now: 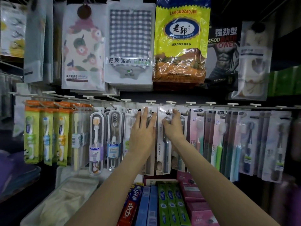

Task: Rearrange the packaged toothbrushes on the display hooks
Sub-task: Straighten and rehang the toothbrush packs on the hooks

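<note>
A row of packaged toothbrushes hangs from white-tipped display hooks (171, 103) across the middle of the rack. My left hand (144, 129) lies flat with straight fingers on a pale toothbrush pack (149, 163) on the middle hook. Beside it my right hand (173, 126) pinches the upper part of a white toothbrush pack (163, 154) holding a dark blue brush, with thumb in front and fingers behind near its hang hole. Both forearms reach up from the bottom of the view.
Orange-and-green toothbrush packs (46, 132) hang at left, clear-cased ones (96, 141) next to them, pink and grey packs (218, 137) at right. Bath towel packs (130, 44) hang on the row above. Toothpaste boxes (169, 206) stand on the shelf below, a white tray (65, 198) beside them.
</note>
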The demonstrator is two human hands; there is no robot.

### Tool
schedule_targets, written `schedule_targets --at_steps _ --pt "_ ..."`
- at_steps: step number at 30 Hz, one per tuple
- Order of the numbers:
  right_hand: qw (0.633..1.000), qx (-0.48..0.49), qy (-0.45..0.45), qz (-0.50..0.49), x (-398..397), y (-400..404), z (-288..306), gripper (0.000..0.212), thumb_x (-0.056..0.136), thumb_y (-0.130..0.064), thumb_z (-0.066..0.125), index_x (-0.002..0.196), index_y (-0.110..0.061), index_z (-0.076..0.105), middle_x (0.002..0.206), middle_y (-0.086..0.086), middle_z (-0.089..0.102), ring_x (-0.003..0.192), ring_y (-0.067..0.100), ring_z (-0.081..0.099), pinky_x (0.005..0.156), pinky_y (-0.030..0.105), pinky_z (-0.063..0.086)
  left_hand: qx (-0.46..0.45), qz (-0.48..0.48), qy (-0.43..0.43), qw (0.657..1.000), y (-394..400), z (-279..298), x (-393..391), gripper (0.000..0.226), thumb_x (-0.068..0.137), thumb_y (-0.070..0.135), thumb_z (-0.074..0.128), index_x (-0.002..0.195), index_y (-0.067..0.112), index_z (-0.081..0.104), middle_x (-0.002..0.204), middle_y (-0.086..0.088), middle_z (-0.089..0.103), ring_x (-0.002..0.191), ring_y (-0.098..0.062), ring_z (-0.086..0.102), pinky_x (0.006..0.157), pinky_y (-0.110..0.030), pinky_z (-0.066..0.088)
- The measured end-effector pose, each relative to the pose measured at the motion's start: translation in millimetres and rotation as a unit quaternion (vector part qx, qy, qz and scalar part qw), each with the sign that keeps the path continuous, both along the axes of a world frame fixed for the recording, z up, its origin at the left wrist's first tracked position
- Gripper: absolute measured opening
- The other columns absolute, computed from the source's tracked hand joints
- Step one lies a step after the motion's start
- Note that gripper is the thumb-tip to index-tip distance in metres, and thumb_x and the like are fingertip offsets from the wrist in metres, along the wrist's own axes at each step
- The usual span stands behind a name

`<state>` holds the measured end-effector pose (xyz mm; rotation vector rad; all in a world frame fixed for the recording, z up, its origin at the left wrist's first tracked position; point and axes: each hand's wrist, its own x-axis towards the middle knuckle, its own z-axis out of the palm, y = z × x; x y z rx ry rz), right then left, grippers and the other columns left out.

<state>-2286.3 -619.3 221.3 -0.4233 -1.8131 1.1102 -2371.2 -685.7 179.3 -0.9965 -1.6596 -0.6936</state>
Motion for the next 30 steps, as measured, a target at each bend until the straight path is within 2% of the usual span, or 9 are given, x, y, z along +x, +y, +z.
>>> schedule_targets --at_steps 3,5,7,11,17,21,25,28,30 --pt "1.0 0.011 0.003 -0.007 0 2 -1 0.06 0.095 -0.006 0.044 0.146 -0.016 0.015 0.151 0.009 0.023 0.128 0.024 0.04 0.102 0.031 0.037 0.003 0.006 0.018 1.0 -2 -4 -2 0.043 0.084 0.012 0.06 0.126 0.009 0.056 0.134 -0.02 0.05 0.12 -0.041 0.05 0.088 -0.046 0.049" --pt "1.0 0.012 0.009 -0.014 -1 1 -1 0.061 0.094 -0.007 0.047 0.146 -0.016 0.017 0.149 0.011 0.027 0.126 0.024 0.042 0.104 0.035 0.039 -0.004 0.006 0.014 1.0 -6 -5 -3 0.043 0.089 0.019 0.041 0.13 0.011 0.053 0.136 -0.02 0.048 0.122 -0.041 0.048 0.09 -0.046 0.048" --pt "0.999 0.012 0.016 -0.032 0 -1 -3 0.06 0.093 -0.011 0.05 0.145 -0.016 0.019 0.144 0.011 0.033 0.127 0.026 0.042 0.105 0.041 0.039 -0.009 -0.004 -0.007 1.0 -11 -6 2 0.048 0.088 0.022 0.033 0.133 0.013 0.05 0.138 -0.019 0.046 0.124 -0.04 0.046 0.091 -0.045 0.048" --pt "0.987 0.096 0.067 -0.109 13 -25 -27 0.052 0.094 -0.012 0.051 0.14 -0.012 0.027 0.142 0.008 0.03 0.129 0.019 0.036 0.102 0.022 0.029 -0.015 -0.042 -0.001 0.999 -39 -22 4 0.048 0.089 0.019 0.034 0.135 0.013 0.046 0.14 -0.019 0.042 0.127 -0.035 0.044 0.099 -0.039 0.041" --pt "0.925 0.326 0.128 -0.148 -23 -88 -66 0.044 0.086 0.004 0.056 0.127 -0.002 0.044 0.13 0.018 0.037 0.123 0.02 0.032 0.104 0.017 0.023 -0.008 0.003 -0.017 1.0 -120 -42 -39 0.048 0.087 0.015 0.036 0.134 0.009 0.041 0.137 -0.014 0.046 0.126 -0.023 0.038 0.105 -0.038 0.032" --pt "0.893 0.426 0.061 -0.132 -66 -120 -79 0.06 0.072 0.012 0.067 0.127 -0.002 0.046 0.133 0.018 0.036 0.122 0.028 0.035 0.098 0.037 0.043 0.016 0.043 -0.07 0.997 -171 -46 -70 0.051 0.088 0.017 0.033 0.136 0.005 0.041 0.138 -0.016 0.046 0.127 -0.03 0.044 0.104 -0.044 0.034" --pt "0.834 0.531 -0.026 -0.15 -102 -144 -84 0.072 0.059 0.004 0.082 0.123 -0.007 0.05 0.133 0.021 0.047 0.124 0.037 0.043 0.096 0.047 0.043 0.004 0.089 -0.153 0.984 -209 -57 -103 0.056 0.088 0.024 0.025 0.136 -0.001 0.04 0.142 -0.016 0.041 0.13 -0.031 0.041 0.104 -0.047 0.034" --pt "0.779 0.604 -0.054 -0.158 -126 -161 -81 0.068 0.061 -0.003 0.083 0.122 -0.012 0.053 0.136 0.019 0.048 0.128 0.036 0.04 0.101 0.052 0.037 -0.022 0.122 -0.159 0.98 -224 -62 -124 0.052 0.086 0.022 0.031 0.131 0.001 0.048 0.136 -0.018 0.048 0.123 -0.036 0.048 0.096 -0.052 0.04" --pt "0.752 0.637 -0.059 -0.161 -140 -171 -77 0.066 0.063 -0.008 0.082 0.122 -0.015 0.054 0.138 0.016 0.047 0.13 0.034 0.04 0.104 0.053 0.034 -0.019 0.12 -0.15 0.981 -230 -64 -136 0.051 0.088 0.026 0.031 0.133 0.007 0.048 0.139 -0.018 0.045 0.126 -0.037 0.044 0.097 -0.053 0.039"
